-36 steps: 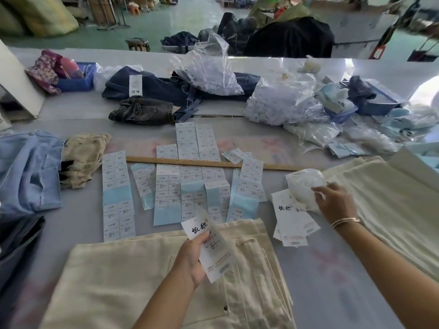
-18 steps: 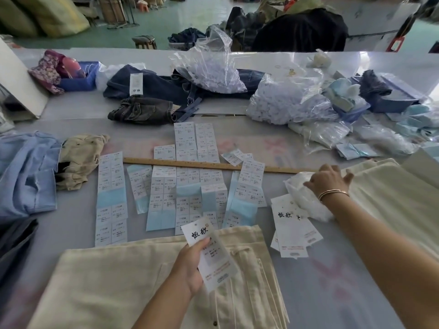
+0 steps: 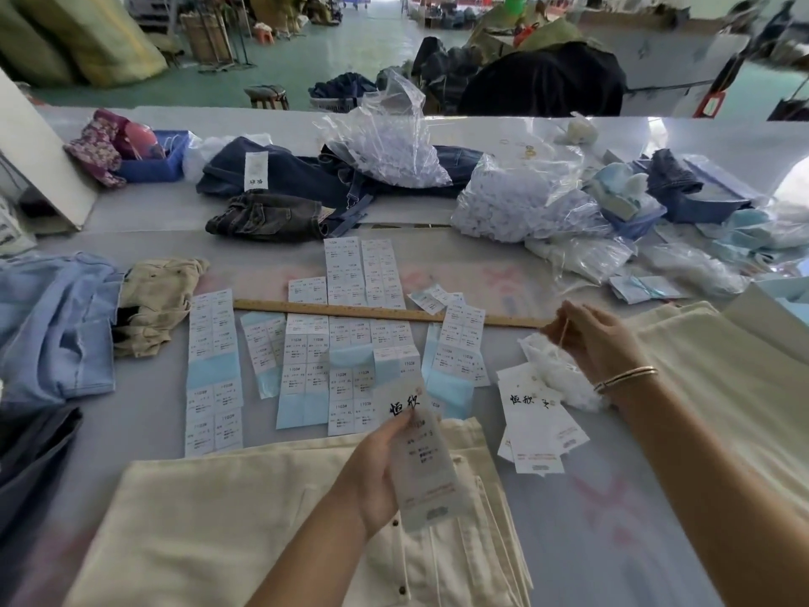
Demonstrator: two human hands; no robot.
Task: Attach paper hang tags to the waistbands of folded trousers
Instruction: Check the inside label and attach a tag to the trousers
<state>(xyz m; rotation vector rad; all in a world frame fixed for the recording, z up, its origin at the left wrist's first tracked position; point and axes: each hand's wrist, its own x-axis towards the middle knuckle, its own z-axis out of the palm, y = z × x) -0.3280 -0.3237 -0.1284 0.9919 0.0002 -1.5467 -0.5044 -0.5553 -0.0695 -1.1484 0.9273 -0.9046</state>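
Folded cream trousers (image 3: 210, 527) lie at the near edge, waistband towards the right. Over them my left hand (image 3: 376, 470) grips a white paper hang tag (image 3: 427, 470) with black characters at its top. My right hand (image 3: 591, 339) is raised above a fluffy heap of white tag strings (image 3: 556, 374) and pinches a thin string (image 3: 564, 332) between its fingertips. A small stack of the same hang tags (image 3: 536, 427) lies on the table just below that hand. More cream trousers (image 3: 718, 387) are stacked at the right.
Sheets of size stickers (image 3: 346, 357) cover the middle of the grey table (image 3: 613, 519), crossed by a wooden ruler (image 3: 381, 312). Blue and khaki garments (image 3: 65, 326) lie left. Dark jeans (image 3: 280, 177) and plastic bags of fasteners (image 3: 516, 203) crowd the far side.
My right hand has lifted off the heap of strings, drawing one string up in its fingertips. My left hand has kept its hold on the hang tag over the trousers.
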